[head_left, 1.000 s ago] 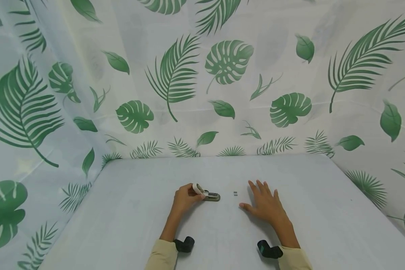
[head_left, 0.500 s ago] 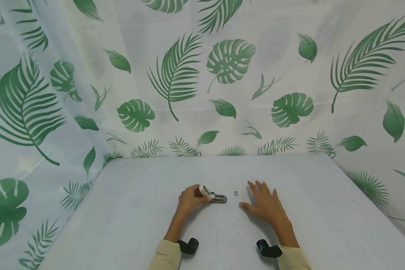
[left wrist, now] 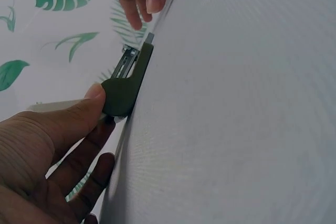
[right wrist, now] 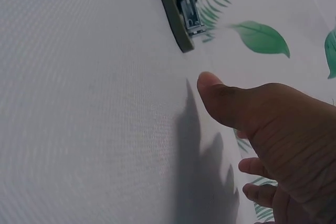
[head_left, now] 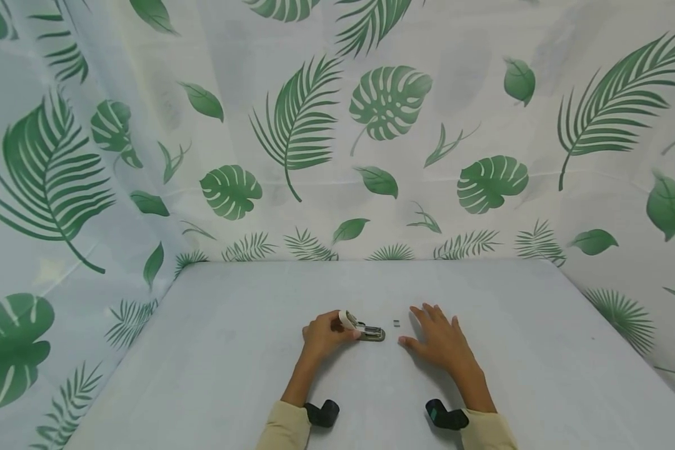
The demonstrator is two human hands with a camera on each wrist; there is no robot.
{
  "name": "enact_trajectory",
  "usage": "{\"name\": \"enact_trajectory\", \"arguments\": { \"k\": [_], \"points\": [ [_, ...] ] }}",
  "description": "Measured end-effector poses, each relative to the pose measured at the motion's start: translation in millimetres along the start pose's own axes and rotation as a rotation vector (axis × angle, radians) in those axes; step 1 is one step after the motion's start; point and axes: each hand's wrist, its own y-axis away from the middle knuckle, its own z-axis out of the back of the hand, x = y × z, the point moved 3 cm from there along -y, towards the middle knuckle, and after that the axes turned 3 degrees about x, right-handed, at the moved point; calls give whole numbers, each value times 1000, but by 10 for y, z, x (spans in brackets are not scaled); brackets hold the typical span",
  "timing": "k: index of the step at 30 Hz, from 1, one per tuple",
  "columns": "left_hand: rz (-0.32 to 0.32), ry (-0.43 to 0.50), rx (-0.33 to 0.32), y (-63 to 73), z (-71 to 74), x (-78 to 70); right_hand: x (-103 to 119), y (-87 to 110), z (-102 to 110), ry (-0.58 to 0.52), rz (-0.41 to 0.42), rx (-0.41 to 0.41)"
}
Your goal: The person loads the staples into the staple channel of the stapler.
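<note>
My left hand (head_left: pixel 327 335) pinches a small stapler (head_left: pixel 373 333) by its hinge end, thumb on the near side. The stapler's pale top arm stands raised, so its metal staple channel (left wrist: pixel 125 65) lies exposed above the dark olive base (right wrist: pixel 177 22). Just to the right of the stapler's front end, a short strip of staples (head_left: pixel 396 323) lies on the table. My right hand (head_left: pixel 442 340) is spread over the table to the right of the strip, fingers straight and thumb (right wrist: pixel 223 95) pointing toward the stapler; it holds nothing.
A white-covered table (head_left: pixel 219 356) lies under both hands. Behind it and along the sides hangs a white curtain (head_left: pixel 315 212) printed with green leaves. Black wrist cameras (head_left: pixel 322 413) sit at both sleeve cuffs.
My left hand has slid the opened stapler to the right, closer to the strip of staples. My right hand has stayed in nearly the same place, still spread.
</note>
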Motion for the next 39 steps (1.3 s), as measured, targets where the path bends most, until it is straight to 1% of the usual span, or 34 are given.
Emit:
{"name": "enact_trajectory", "arguments": {
  "k": [4, 11, 16, 21, 30, 32, 35, 39],
  "points": [
    [-2, -4, 6, -14, 7, -17, -4, -18, 3, -15, -3, -4],
    [-7, -14, 10, -37, 12, -43, -56, -79, -25, -81, -23, 13],
    [-1, -28, 5, -40, 4, -44, -67, -125, -32, -114, -14, 7],
    [20, -36, 5, -22, 0, -36, -47, -161, -45, -163, 0, 10],
    [29, -25, 9, -3, -6, -13, -20, -237, -133, -282, 39, -41],
    [28, -21, 12, -2, -7, -10, -15, -254, -152, -300, 28, -47],
    [22, -18, 16, 1, -11, -13, -4, -269, -173, -321, -13, -60],
    [19, -23, 20, 9, -20, -21, 0, -284, -195, -320, -59, -87]
  ]
}}
